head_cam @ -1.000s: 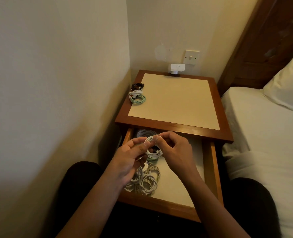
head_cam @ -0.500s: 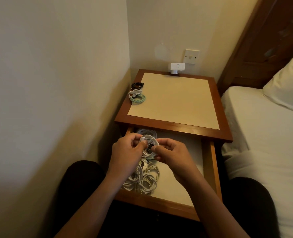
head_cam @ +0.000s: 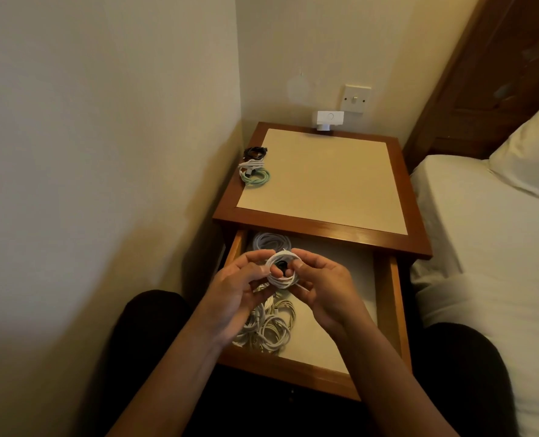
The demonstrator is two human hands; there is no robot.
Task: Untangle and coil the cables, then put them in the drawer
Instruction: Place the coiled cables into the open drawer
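Both hands hold one small white coiled cable point(head_cam: 281, 269) above the open drawer point(head_cam: 384, 298) of the bedside table. My left hand point(head_cam: 243, 288) pinches the coil's left side; my right hand point(head_cam: 325, 285) grips its right side. Below the hands, several white coiled cables point(head_cam: 268, 329) lie in the drawer's front left. A pale grey coil point(head_cam: 269, 240) sits at the drawer's back left. On the tabletop's left edge lie a black cable point(head_cam: 255, 152), a white cable point(head_cam: 249, 164) and a green coil point(head_cam: 258, 178).
The wooden bedside table point(head_cam: 318, 228) stands in a corner, with a wall close on the left. A white plug adapter point(head_cam: 330, 119) sits at its back under a wall switch point(head_cam: 356, 97). A bed point(head_cam: 489, 247) with a pillow point(head_cam: 533, 156) lies right. My knees flank the drawer.
The white coil has sunk slightly and turned to face me, so its ring shape shows. My hands have shifted a little apart to its two sides.
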